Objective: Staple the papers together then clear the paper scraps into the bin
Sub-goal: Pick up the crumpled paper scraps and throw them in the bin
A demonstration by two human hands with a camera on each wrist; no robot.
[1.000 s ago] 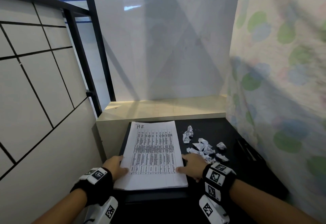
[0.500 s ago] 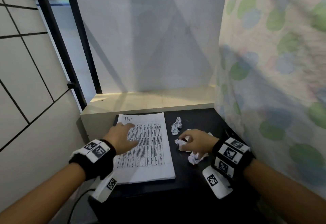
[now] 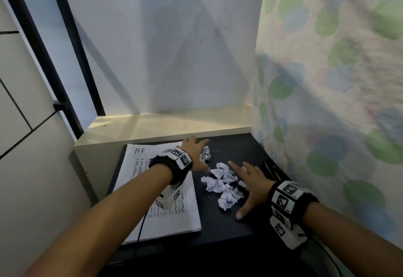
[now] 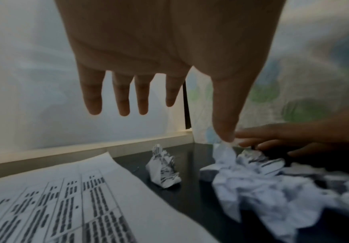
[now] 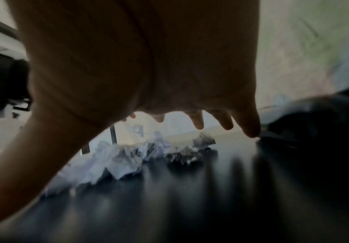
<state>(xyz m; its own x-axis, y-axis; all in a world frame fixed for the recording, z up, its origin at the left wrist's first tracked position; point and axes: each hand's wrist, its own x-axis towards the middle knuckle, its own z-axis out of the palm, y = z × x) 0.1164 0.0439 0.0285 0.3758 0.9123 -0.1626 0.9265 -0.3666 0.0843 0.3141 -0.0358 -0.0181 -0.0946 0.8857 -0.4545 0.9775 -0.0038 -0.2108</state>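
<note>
A stack of printed papers (image 3: pixel 165 215) marked "HR" lies on the left of a black table (image 3: pixel 218 231). Several crumpled paper scraps (image 3: pixel 224 186) form a pile to its right, and one scrap (image 3: pixel 205 154) sits apart behind them. My left hand (image 3: pixel 196 152) reaches across the papers, fingers spread and straight, above the lone scrap (image 4: pixel 163 169), holding nothing. My right hand (image 3: pixel 250 180) lies flat and spread on the table just right of the pile (image 5: pixel 127 157). No stapler or bin is in view.
A pale ledge (image 3: pixel 165 126) runs behind the table below a white wall. A curtain with green and blue dots (image 3: pixel 327 80) hangs close on the right. A tiled wall (image 3: pixel 32 167) and a black frame (image 3: pixel 65 58) stand on the left.
Both hands left the sides of the paper stack. The left one swung right over the papers to the lone scrap; the right one moved to the right side of the scrap pile and flattened.
</note>
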